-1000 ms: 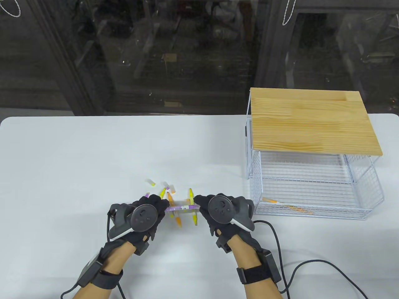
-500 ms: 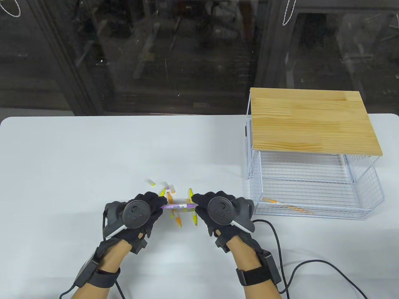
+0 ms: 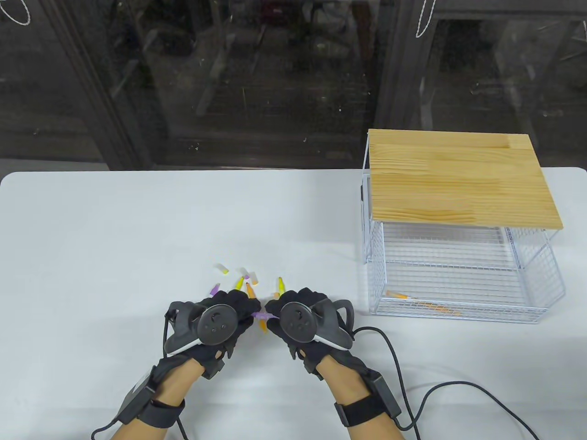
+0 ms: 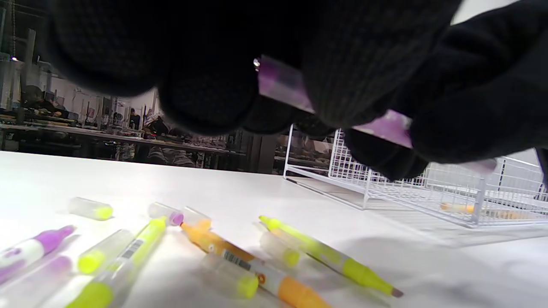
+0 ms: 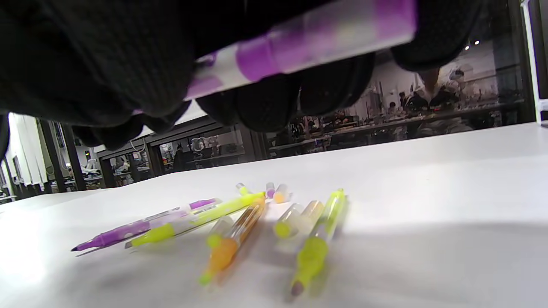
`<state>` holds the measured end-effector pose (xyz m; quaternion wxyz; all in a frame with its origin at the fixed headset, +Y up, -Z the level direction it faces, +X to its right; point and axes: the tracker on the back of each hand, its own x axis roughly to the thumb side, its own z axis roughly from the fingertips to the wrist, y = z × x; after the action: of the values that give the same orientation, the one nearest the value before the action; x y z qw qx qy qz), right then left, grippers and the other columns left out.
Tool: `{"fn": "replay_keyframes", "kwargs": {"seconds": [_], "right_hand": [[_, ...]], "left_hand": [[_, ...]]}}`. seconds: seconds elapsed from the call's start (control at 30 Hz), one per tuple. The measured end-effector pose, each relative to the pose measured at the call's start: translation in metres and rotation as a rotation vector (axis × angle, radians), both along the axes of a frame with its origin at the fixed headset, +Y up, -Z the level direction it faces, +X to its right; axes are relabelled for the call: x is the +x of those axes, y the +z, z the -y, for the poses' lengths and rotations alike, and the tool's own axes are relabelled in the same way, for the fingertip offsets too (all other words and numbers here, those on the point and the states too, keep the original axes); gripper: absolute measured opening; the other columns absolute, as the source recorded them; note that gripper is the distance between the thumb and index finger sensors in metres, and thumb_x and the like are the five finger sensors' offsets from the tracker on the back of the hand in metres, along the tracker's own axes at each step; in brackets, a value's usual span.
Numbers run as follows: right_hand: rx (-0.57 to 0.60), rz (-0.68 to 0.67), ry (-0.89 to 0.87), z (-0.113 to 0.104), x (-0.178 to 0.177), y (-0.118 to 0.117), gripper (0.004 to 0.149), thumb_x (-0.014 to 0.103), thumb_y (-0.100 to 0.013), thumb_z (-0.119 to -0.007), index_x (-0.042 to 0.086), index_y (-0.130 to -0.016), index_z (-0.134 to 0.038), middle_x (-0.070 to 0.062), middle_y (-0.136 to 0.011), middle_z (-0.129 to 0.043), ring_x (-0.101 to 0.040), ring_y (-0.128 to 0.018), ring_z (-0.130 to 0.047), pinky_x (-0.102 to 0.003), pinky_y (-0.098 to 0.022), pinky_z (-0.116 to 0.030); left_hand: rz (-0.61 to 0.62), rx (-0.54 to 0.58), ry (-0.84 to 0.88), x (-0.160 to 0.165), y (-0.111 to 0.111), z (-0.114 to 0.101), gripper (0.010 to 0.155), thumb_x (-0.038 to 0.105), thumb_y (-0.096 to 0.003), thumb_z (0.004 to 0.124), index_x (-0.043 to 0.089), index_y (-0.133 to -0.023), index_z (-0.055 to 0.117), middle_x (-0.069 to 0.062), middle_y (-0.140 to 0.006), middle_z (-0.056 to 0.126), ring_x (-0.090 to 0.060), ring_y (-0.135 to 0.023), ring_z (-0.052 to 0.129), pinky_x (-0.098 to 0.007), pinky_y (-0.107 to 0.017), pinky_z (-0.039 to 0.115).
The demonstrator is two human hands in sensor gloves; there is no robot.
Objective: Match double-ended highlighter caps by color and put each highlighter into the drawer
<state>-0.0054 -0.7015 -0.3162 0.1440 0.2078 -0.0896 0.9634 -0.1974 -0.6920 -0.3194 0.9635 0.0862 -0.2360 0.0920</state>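
Both gloved hands hold one purple highlighter (image 3: 261, 315) level above the table, one at each end. My left hand (image 3: 244, 312) grips its left end and my right hand (image 3: 276, 315) grips its right end, so only a short purple stretch shows between them. The wrist views show fingers curled round the purple barrel (image 4: 282, 83) (image 5: 308, 47). Below lie uncapped pens: a yellow highlighter (image 5: 317, 244), an orange highlighter (image 5: 231, 244), a second purple highlighter (image 5: 141, 226) and several loose caps (image 4: 92, 208). The white wire drawer (image 3: 458, 312) stands pulled out at the right with an orange highlighter (image 3: 399, 296) inside.
The drawer's wire frame carries a wooden top (image 3: 458, 178) near the table's right edge. A black cable (image 3: 458, 389) trails across the table from my right wrist. Dark glass panels stand behind the table's far edge.
The hands have come closer together. My right hand slid left along the purple highlighter and the left hand shifted right, leaving far less of the barrel showing.
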Motion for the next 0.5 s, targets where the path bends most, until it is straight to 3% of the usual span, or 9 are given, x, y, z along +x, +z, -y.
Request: {"fn": "replay_keyframes", "kwargs": {"seconds": [0.33, 0.5], "right_hand": [[0.072, 0.064, 0.003, -0.020, 0.019, 0.001, 0.044, 0.041, -0.039, -0.090, 0.033, -0.082, -0.092, 0.002, -0.074, -0.098, -0.027, -0.059, -0.094, -0.058, -0.056, -0.072], [0.157, 0.108, -0.038, -0.040, 0.036, 0.007, 0.044, 0.039, -0.040, -0.090, 0.034, -0.084, -0.091, 0.002, -0.075, -0.097, -0.027, -0.058, -0.093, -0.058, -0.056, -0.071]], "left_hand": [[-0.104, 0.005, 0.094, -0.030, -0.008, -0.010, 0.048, 0.040, -0.0364, 0.089, 0.031, -0.083, 0.095, 0.001, -0.086, 0.096, -0.029, -0.058, 0.101, -0.050, -0.038, 0.088], [-0.178, -0.007, 0.107, -0.048, -0.016, -0.010, 0.046, 0.040, -0.0368, 0.088, 0.031, -0.081, 0.096, 0.000, -0.086, 0.096, -0.031, -0.059, 0.101, -0.051, -0.039, 0.087]]}}
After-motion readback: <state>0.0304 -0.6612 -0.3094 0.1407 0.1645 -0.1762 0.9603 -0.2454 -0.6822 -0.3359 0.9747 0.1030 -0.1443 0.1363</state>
